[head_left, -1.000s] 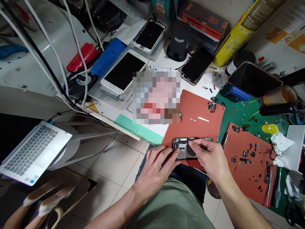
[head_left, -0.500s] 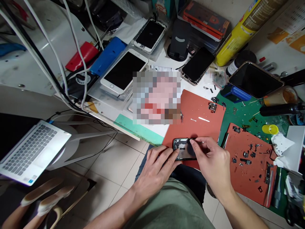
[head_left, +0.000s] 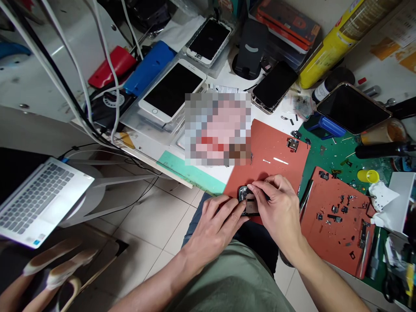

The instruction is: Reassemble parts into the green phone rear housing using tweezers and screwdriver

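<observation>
An opened phone housing (head_left: 251,207) with a dark rim and bare inner plate lies at the near edge of the red-brown mat (head_left: 266,167). My left hand (head_left: 216,225) grips its left end, fingertips on the rim. Over its right part is my right hand (head_left: 281,208), thumb and forefinger pinched close to the upper rim. Whatever those fingers hold, if anything, is hidden. The right hand covers much of the housing. Small metal parts (head_left: 293,144) rest on the mat's far right corner.
Loose screws and small phone parts (head_left: 334,218) cover a second mat (head_left: 320,242) at right. Several phones, including a white one (head_left: 172,89), lie at the back. A laptop (head_left: 42,203) is at left, with another person's feet (head_left: 53,260) below. White cables (head_left: 107,56) hang at upper left.
My right hand has slid left along the housing, its pinched fingers now nearer my left hand. My left hand keeps its grip. The view has shifted slightly.
</observation>
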Tool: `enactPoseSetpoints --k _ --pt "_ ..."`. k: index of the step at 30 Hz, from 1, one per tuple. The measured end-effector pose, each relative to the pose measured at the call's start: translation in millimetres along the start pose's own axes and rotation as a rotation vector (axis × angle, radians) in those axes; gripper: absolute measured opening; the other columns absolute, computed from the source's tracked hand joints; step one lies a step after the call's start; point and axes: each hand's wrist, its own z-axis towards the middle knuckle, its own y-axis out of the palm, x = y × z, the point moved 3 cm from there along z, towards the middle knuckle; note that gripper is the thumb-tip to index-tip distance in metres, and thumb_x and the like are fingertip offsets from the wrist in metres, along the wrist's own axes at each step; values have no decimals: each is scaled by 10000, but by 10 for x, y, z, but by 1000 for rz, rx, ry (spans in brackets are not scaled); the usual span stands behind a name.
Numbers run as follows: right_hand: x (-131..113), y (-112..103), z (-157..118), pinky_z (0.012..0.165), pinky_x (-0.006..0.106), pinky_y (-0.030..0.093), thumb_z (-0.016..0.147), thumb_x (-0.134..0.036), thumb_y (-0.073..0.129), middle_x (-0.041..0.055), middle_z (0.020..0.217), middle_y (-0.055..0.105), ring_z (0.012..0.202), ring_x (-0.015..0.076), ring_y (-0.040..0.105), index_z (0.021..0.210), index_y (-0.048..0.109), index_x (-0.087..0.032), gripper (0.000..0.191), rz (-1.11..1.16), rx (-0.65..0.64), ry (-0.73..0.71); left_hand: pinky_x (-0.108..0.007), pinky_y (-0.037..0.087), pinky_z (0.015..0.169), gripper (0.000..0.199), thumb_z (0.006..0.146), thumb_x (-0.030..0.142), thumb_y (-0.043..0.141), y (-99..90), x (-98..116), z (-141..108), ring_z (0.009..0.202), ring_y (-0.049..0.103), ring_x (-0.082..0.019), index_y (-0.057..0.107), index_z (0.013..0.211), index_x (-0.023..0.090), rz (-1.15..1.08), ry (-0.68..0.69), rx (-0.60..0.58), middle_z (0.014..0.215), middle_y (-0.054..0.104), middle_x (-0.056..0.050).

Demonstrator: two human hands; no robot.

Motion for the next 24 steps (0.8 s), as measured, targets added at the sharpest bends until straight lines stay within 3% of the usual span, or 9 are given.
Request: enactPoseSetpoints --k 6,13,24 --pt "-15 2 -58 776 367 564 1053 -101 659 94 1019 739 896 233 617 1107 868 -243 258 -134 85 -177 -457 507 994 306 1057 186 760 -3 0 9 1177 639 -316 703 1344 96 -10 4 -8 1198 804 -148" --pt "56 8 -31 790 371 563 1071 -140 665 98 1041 749 931 237 601 1107 873 -244 236 -96 67 -193 -443 519 1002 345 1044 206 782 6 -12 22 1166 655 -300 692 1368 131 -26 -3 15 1197 793 -135" --pt "125 48 -44 771 394 545 1067 -137 679 122 1033 761 949 261 554 1098 869 -201 203 -71 151 -294 -446 537 930 283 1079 246 734 26 -1 51 1123 672 -305 691 1340 146 62 48 50 1173 792 -154"
